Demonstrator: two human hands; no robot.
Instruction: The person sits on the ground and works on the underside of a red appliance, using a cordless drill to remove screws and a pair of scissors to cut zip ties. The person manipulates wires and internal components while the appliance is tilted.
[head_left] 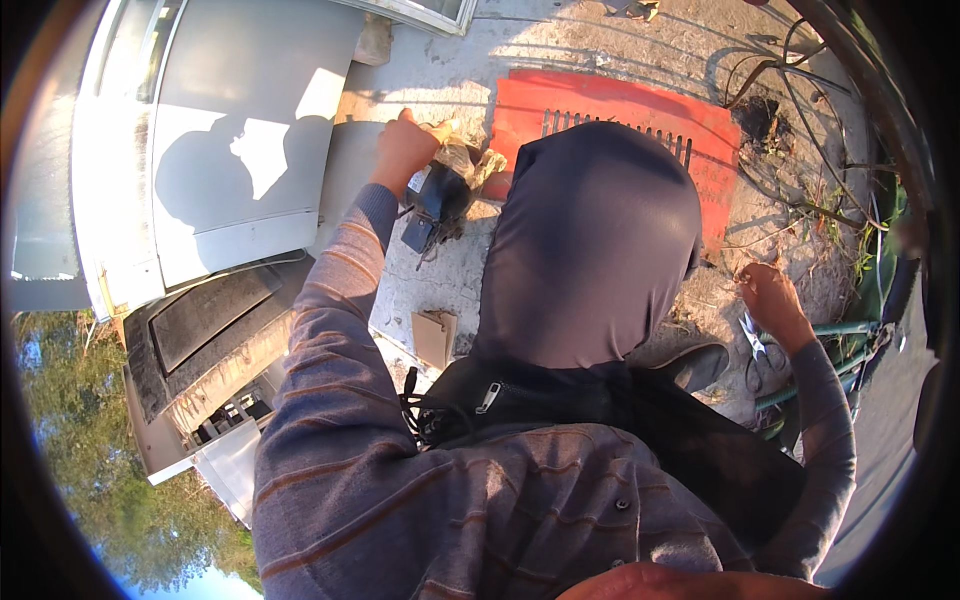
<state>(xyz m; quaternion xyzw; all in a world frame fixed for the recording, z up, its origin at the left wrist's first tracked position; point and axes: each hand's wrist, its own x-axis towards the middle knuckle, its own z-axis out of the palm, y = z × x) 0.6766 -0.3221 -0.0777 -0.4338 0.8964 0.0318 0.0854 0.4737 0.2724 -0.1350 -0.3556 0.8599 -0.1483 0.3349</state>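
At the upper middle, my left hand [405, 150] has its fingers curled against a piece of crumpled yellowish plastic [455, 155]. Just below it is a black boxy device [438, 195] with a pale label and short loose wires, touching or close to the hand; I cannot tell whether it is held. On the right, my right hand [772, 298] is closed low over the ground, its fingertips pinched together. Whatever they grip is too small to name. A pair of scissors [753, 335] with silver blades and dark handles lies right below that hand.
My dark-clothed knee [590, 240] covers the middle, partly hiding a slotted red metal panel [610, 95]. A white cabinet [230, 150] stands at left, above a dark-topped appliance [215, 315]. Dry branches [800, 80] and green tubing [830, 335] line the right. A brown scrap piece [435, 338] lies near.
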